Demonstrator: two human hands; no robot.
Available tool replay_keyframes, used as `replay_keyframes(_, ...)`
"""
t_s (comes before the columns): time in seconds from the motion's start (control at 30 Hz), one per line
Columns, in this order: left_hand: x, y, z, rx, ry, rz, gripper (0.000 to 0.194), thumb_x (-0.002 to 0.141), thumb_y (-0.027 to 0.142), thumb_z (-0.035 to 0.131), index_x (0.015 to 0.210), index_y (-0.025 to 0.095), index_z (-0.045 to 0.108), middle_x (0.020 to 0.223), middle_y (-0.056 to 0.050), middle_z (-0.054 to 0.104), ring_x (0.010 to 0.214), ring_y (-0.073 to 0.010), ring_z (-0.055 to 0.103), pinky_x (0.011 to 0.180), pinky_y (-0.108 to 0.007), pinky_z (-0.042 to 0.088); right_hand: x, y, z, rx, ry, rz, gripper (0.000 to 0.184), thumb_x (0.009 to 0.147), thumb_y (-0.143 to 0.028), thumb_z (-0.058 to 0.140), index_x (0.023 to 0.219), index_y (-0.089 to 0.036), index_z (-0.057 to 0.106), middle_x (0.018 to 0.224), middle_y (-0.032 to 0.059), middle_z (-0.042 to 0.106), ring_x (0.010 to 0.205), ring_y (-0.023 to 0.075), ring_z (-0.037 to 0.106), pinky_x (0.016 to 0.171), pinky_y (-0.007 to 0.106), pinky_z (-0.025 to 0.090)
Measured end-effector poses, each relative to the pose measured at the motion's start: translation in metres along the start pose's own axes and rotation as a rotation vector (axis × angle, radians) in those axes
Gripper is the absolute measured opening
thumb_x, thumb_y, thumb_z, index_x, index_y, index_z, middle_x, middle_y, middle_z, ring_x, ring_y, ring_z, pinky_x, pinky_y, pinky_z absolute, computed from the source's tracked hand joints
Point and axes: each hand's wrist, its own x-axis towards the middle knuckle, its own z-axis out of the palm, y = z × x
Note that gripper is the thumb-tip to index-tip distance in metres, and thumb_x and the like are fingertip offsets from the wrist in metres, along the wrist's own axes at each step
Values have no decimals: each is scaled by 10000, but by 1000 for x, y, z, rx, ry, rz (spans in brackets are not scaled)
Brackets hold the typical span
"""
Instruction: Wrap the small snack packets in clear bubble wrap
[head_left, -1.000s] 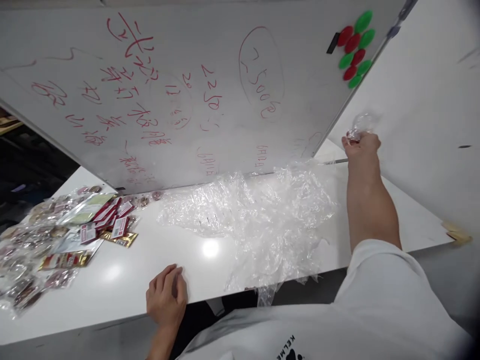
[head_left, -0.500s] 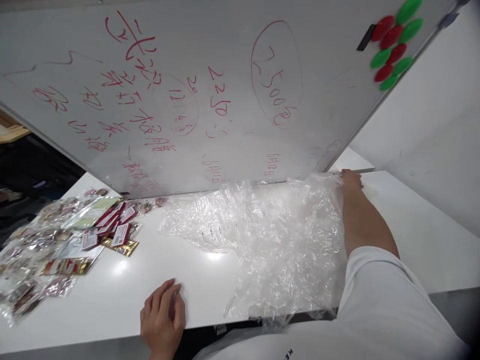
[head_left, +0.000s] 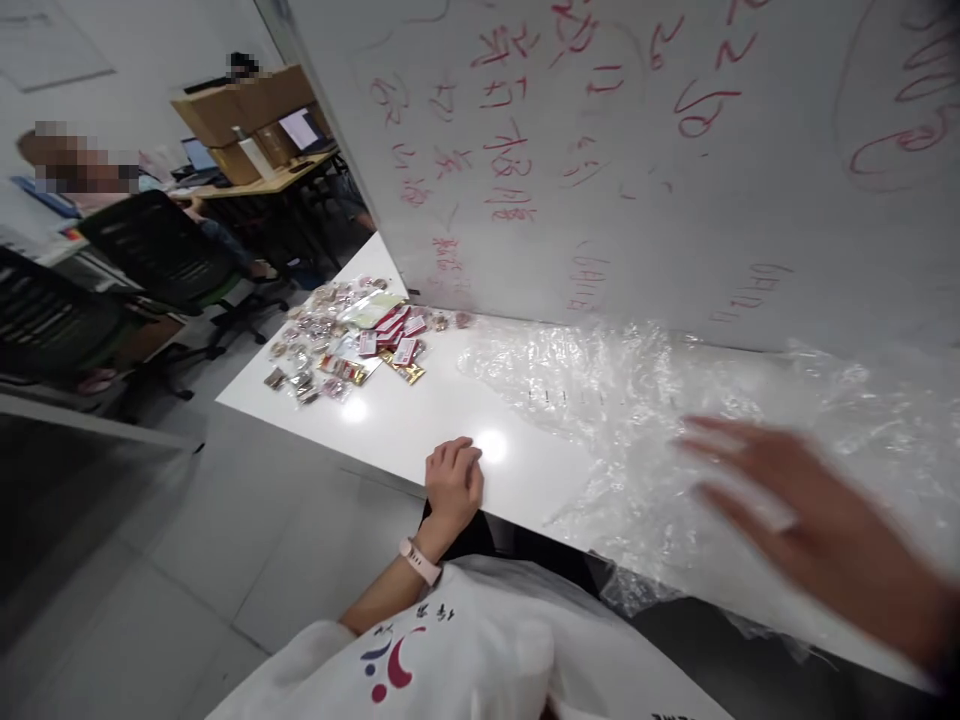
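Note:
My left hand [head_left: 453, 487] rests on the front edge of the white table [head_left: 420, 425], fingers curled loosely with nothing visible in them; a pale watch strap circles the wrist. My right hand [head_left: 802, 520] hovers blurred over the crumpled clear plastic sheet [head_left: 675, 400], fingers stretched out and apart, holding nothing. The plastic sheet lies spread over the right part of the table and hangs a little over the front edge.
A pile of small red, gold and clear packets [head_left: 345, 340] lies at the table's far left corner. A whiteboard [head_left: 600, 150] with red writing stands along the table's back. To the left are dark office chairs [head_left: 150, 260], desks with cardboard boxes [head_left: 240, 110] and seated people.
My right hand left the far right end of the plastic and came back toward me, now spread open above the sheet. The view swung left. My left hand stayed on the table edge.

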Motion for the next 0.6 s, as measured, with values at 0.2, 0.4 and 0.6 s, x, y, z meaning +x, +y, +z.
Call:
replay_keyframes(0.2,59,-13,-11,-247,3,2,243,901,129,530,1108,201,635,1182,-105,638,1127,-239,564,921,-395,500,-1,-86,174,-114,-59,-76,566,979,-373,510,1528,-380,371,1579,60,389,1412,319,428,1104,563,397)
replay_keyframes(0.4,129,0,5,-163,-253,406,383,841,85,614,1198,221,611,1350,-108,577,1294,-306,461,1064,-523,399,-14,-73,184,-32,2,81,484,985,-412,497,1457,-306,488,1493,65,508,1371,292,477,1102,511,412)
replay_keyframes(0.6,115,5,12,-119,-271,417,179,898,101,551,802,211,654,848,-48,684,959,-237,605,1156,-570,241,-21,-45,168,-4,271,277,342,989,-366,469,1252,-221,632,1279,121,655,1234,287,577,1054,514,455)
